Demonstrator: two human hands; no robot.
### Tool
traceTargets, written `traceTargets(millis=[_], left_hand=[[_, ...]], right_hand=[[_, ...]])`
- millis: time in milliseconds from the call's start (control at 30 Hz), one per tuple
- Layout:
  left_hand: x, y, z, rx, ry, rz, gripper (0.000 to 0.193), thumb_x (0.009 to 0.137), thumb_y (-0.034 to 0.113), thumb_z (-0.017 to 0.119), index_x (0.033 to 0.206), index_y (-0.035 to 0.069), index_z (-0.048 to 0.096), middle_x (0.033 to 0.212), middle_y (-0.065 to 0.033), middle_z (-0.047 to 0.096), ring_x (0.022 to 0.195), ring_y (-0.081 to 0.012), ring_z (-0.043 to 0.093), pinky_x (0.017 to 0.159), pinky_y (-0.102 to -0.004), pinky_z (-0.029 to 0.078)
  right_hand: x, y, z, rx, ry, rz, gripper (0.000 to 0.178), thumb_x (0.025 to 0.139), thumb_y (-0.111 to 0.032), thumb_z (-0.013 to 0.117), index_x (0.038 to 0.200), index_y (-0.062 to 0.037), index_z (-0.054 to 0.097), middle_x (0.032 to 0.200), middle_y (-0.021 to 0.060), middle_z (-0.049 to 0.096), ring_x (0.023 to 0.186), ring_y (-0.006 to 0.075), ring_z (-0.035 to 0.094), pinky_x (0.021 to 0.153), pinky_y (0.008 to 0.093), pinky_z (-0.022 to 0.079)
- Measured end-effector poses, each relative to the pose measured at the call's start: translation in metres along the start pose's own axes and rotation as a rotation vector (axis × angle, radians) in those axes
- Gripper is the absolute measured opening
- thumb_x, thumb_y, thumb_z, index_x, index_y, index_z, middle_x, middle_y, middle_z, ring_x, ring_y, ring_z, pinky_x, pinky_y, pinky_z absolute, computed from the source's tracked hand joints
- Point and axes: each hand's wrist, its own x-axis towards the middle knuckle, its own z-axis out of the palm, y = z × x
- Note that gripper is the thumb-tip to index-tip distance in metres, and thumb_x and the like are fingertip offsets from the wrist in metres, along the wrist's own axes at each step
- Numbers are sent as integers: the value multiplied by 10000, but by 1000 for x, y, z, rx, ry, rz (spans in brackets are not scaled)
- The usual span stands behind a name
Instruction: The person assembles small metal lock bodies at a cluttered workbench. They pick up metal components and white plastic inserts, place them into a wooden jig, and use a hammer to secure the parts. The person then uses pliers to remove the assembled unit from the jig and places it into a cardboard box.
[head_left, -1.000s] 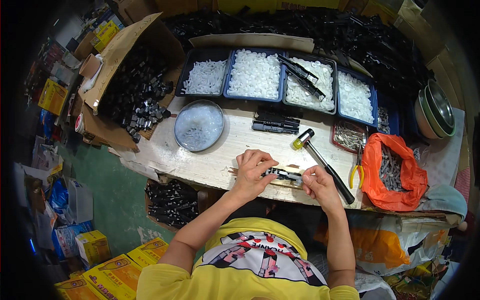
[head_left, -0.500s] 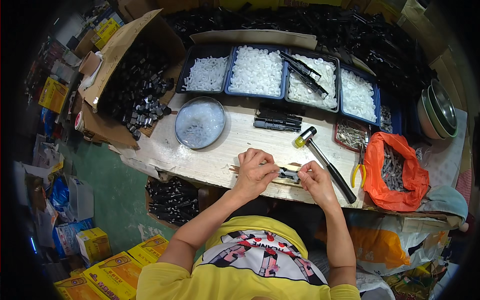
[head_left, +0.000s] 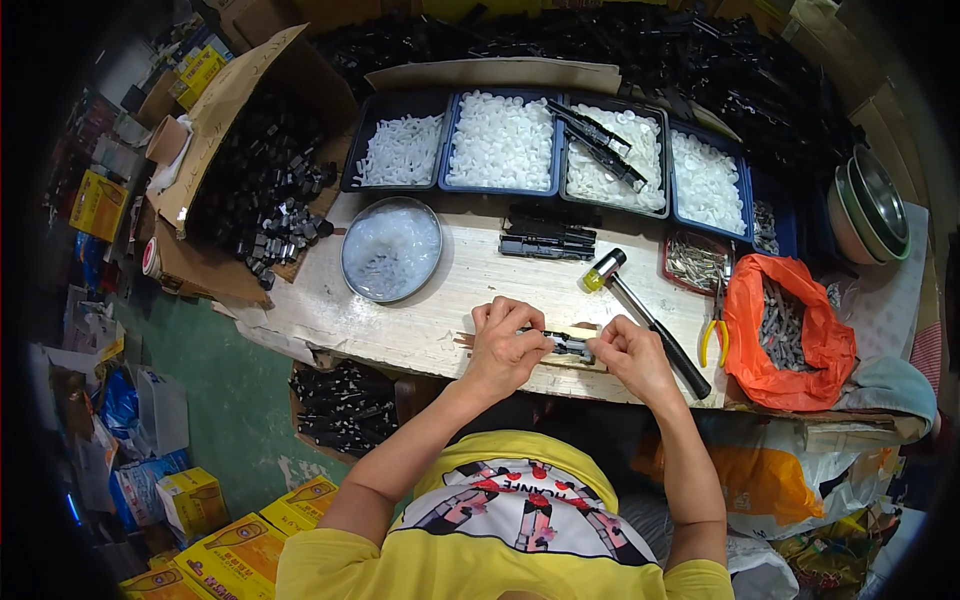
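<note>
A narrow black-and-grey part (head_left: pixel 570 346) lies lengthwise on a thin wooden strip at the bench's near edge. My left hand (head_left: pixel 507 348) is closed, thumb and fingers pinching the part's left end. At its right end the bunched fingertips of my right hand (head_left: pixel 634 360) press on it; whether they also pinch something small is hidden. Beyond my hands lies a small stack of similar black parts (head_left: pixel 548 236). To their right rests a hammer (head_left: pixel 655 330) with a black handle and a yellow-and-black head. Yellow-handled pliers (head_left: pixel 714 342) lie farther right.
A round dish of whitish translucent gel (head_left: pixel 391 250) stands left. Trays of white plastic pieces (head_left: pixel 500 140) line the back, two black parts across one. A cardboard box (head_left: pixel 225 120) holds dark blocks. At right are a tray of metal pieces (head_left: pixel 697 260) and an orange bag (head_left: pixel 745 350).
My right hand has come down onto the part's right end, where its fingertips were slightly raised before. My left hand keeps its hold. The whole view has shifted slightly.
</note>
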Motion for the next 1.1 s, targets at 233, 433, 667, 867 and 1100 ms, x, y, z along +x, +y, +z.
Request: traceTargets(millis=[233, 433, 667, 867, 1100], left_hand=[[-1, 0, 1, 17, -10, -4, 95, 629, 82, 699, 695, 127, 647, 827, 30, 554, 873, -181, 466, 771, -342, 267], [0, 0, -2, 47, -37, 35, 105, 638, 78, 692, 716, 130, 644, 843, 23, 549, 876, -188, 462, 772, -347, 265], [1, -3, 0, 26, -32, 46, 118, 623, 70, 683, 718, 124, 640, 846, 13, 549, 875, -196, 464, 771, -350, 271], [-2, -2, -1, 38, -21, 63, 119, 629, 70, 682, 727, 122, 641, 853, 0, 548, 865, -204, 466, 768, -355, 278], [-2, -1, -3, 66, -24, 82, 122, 638, 83, 677, 742, 136, 640, 861, -1, 541, 865, -214, 463, 770, -362, 275]], right_hand=[[1, 0, 2, -66, 33, 32, 287, 674, -222, 742, 668, -23, 535, 520, 50, 530, 469, 103, 459, 454, 265, 365], [12, 9, 2, 82, -8, 150, 283, 660, -196, 752, 628, -21, 532, 518, 52, 533, 471, 104, 490, 457, 266, 384], [11, 7, 5, 80, 50, 129, 268, 681, -183, 734, 625, -13, 535, 505, 62, 537, 440, 111, 490, 435, 267, 379], [6, 3, 3, -23, 50, 61, 280, 712, -211, 730, 621, -38, 529, 503, 15, 524, 421, 66, 470, 392, 234, 355], [37, -17, -22, -417, -24, -236, 229, 712, -211, 682, 667, -9, 583, 559, 114, 571, 488, 175, 544, 490, 309, 421]])
